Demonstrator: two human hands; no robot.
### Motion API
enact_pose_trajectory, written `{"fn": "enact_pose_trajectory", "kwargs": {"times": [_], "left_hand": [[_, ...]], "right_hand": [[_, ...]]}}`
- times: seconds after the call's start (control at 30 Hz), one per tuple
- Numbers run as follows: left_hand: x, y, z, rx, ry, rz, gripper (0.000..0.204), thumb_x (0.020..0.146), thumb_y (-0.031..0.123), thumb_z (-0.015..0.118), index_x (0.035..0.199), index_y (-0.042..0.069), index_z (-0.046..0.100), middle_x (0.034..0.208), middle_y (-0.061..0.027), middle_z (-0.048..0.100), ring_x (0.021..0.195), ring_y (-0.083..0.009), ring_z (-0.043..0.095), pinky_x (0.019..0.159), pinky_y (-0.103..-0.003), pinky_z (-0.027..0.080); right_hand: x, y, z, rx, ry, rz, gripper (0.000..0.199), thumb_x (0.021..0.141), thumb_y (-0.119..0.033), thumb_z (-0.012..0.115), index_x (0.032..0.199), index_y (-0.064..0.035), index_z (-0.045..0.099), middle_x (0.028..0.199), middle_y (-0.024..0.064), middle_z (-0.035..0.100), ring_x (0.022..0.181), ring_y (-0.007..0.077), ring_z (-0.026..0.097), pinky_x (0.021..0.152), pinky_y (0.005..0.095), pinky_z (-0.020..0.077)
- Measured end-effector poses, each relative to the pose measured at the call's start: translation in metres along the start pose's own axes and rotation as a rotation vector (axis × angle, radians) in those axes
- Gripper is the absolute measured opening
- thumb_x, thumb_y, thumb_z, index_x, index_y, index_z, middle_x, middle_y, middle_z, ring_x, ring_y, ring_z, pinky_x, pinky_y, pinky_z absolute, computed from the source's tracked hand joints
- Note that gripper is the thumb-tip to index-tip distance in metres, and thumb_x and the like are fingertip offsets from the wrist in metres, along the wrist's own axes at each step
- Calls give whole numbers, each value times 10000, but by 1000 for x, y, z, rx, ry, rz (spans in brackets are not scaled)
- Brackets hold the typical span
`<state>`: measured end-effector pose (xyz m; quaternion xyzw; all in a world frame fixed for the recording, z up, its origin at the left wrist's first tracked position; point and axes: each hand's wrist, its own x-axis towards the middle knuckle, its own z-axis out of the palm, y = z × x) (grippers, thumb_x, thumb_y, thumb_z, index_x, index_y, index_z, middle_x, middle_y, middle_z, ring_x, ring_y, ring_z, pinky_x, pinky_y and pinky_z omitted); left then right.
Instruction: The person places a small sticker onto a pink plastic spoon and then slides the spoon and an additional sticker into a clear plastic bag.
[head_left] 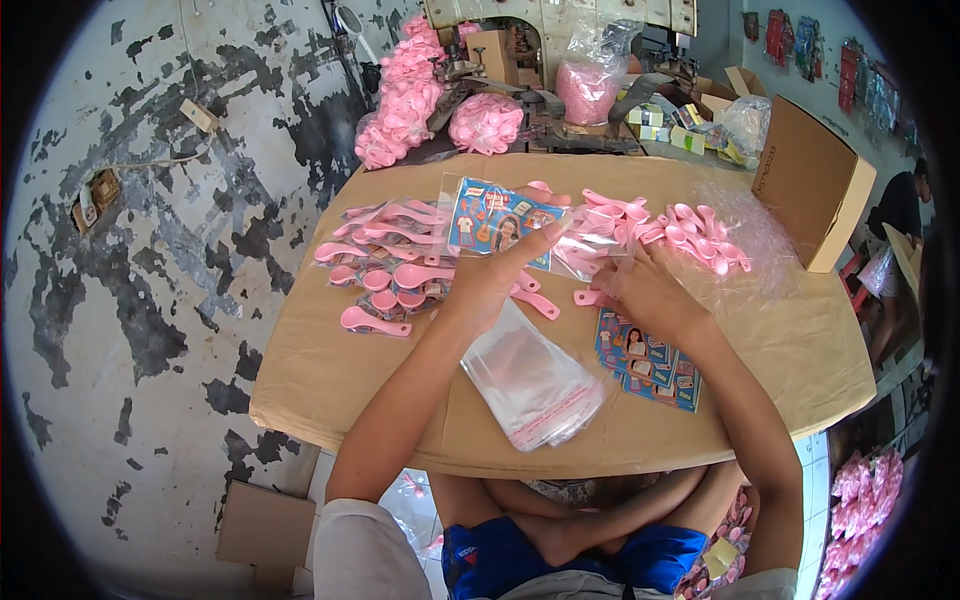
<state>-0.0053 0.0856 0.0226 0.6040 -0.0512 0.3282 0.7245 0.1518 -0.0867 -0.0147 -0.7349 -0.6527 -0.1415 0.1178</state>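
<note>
My left hand (510,262) is closed on a clear plastic bag (590,250) with a blue printed card (500,222) inside it, thumb on top. At the bag's right end, the fingers of my right hand (650,292) are pinched at the plastic edge. A pink spoon handle (588,297) shows beside those fingers; I cannot tell if it is held. Below lies a stack of empty clear bags (535,380). More printed cards (650,365) are fanned under my right forearm. Loose pink spoons (700,238) lie beyond my right hand.
Left on the brown-covered table (330,390) are rows of bagged pink spoons (385,275). A cardboard box (815,185) stands at the right edge beside crumpled clear plastic (745,215). Behind are bundles of pink spoons (487,123) and a machine (560,60). Another person (895,215) is far right.
</note>
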Motion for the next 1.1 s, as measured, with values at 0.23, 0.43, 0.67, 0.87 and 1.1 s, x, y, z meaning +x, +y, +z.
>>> {"fn": "enact_pose_trajectory", "kwargs": {"times": [0.23,0.43,0.67,0.87,1.1], "left_hand": [[0,-3,-4,1,56,-20,473,867,113,709,1288,32,510,1238,-97,627,1098,-135,602,881,-286,502],[7,-11,-2,-188,40,38,389,930,113,626,1286,59,479,1303,-156,565,1213,-271,549,1006,-423,461],[-5,-12,12,-242,-7,-93,417,995,241,534,1354,82,395,1385,-174,488,1263,-302,512,977,-403,518],[-10,-15,31,-316,-29,-77,409,1013,256,490,1361,77,372,1349,-149,510,1285,-292,491,987,-384,524],[-16,-13,35,-211,74,-160,385,989,205,554,1331,98,413,1316,-114,531,1199,-223,567,1051,-389,474]], "right_hand": [[0,8,-23,47,145,115,190,895,-173,623,1001,-16,641,964,131,647,913,286,587,844,395,445],[-13,25,-48,1016,585,342,191,976,-179,583,969,5,631,760,12,640,665,71,565,597,240,455],[-8,-7,-38,1191,800,298,148,980,-167,589,988,-26,631,814,5,667,717,36,566,700,206,442],[-3,-24,-37,1309,964,129,116,980,-136,580,970,-31,628,803,21,668,754,46,603,668,208,477],[2,-25,-28,1203,471,275,223,983,-206,575,1118,-44,648,958,39,664,889,105,649,741,265,562]]}}
